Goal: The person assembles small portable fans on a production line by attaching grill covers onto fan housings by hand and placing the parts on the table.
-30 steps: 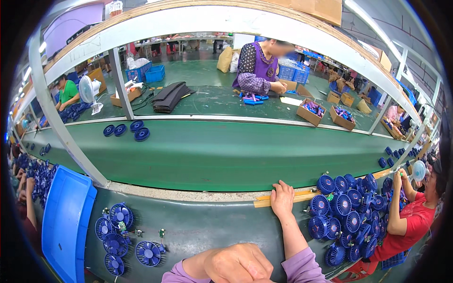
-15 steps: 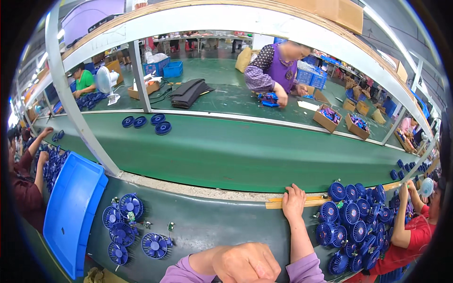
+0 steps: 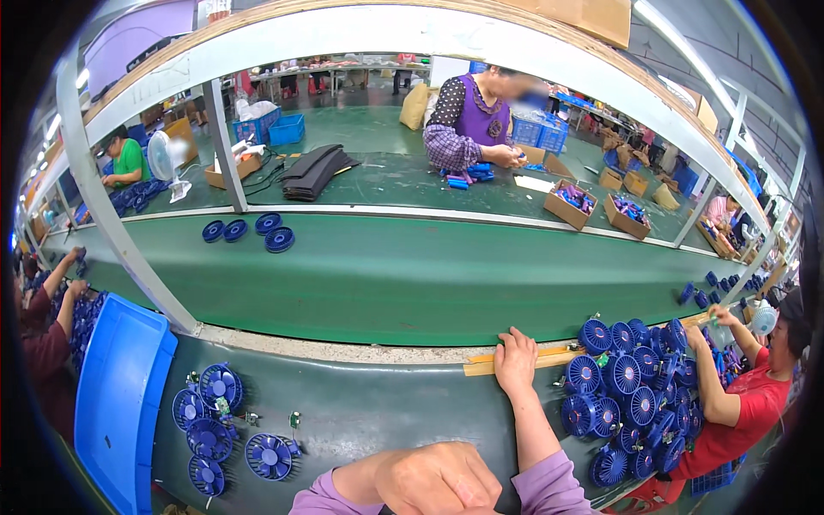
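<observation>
My right hand (image 3: 516, 359) rests on the wooden strip (image 3: 481, 369) at the table's front ledge, fingers stretched out and holding nothing. Close below the camera, my left hand (image 3: 442, 475) is curled into a fist; what it may hold is hidden. On the bench to its left lie several blue fan heads (image 3: 269, 456), some with small green circuit boards (image 3: 295, 420) on wires. A dense pile of blue fan heads (image 3: 642, 401) covers the bench right of my right arm, touching neither hand.
A blue plastic tray (image 3: 163, 356) stands tilted at the left. Beyond the ledge runs a green conveyor belt (image 3: 386, 292) carrying several blue rings (image 3: 279, 239). A metal post (image 3: 107, 197) rises at the left. Co-workers (image 3: 747, 412) sit on both sides and opposite.
The whole view has shifted slightly, so the bench things sit a little further left. My hands keep much the same pose. The co-worker opposite has brought both hands together; the right-hand co-worker's arms moved.
</observation>
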`<action>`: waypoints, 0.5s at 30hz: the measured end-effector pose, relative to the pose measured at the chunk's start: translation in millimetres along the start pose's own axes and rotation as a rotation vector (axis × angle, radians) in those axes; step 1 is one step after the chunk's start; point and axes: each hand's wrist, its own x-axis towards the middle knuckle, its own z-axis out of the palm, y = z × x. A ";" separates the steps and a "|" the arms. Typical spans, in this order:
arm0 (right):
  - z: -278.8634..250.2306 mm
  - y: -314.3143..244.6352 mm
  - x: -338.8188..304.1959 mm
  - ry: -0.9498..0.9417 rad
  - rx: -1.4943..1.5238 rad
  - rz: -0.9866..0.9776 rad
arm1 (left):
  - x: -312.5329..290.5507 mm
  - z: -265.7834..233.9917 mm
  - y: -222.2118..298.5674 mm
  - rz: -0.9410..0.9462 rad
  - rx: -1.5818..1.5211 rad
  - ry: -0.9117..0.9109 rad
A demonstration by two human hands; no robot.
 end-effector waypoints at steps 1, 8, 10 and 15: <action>1.1 -0.3 -0.1 -0.001 0.005 -0.003 | 1.4 -2.3 3.5 0.000 -0.005 0.001; -2.8 -2.6 1.7 0.003 0.001 0.017 | -0.6 -6.4 19.2 -0.340 0.091 -0.061; 0.3 -3.7 2.2 0.015 -0.026 0.008 | -12.7 -3.9 9.7 -0.334 0.089 -0.039; 5.1 -6.9 2.8 0.013 -0.027 0.012 | 22.4 -0.2 13.9 -0.517 0.277 -0.071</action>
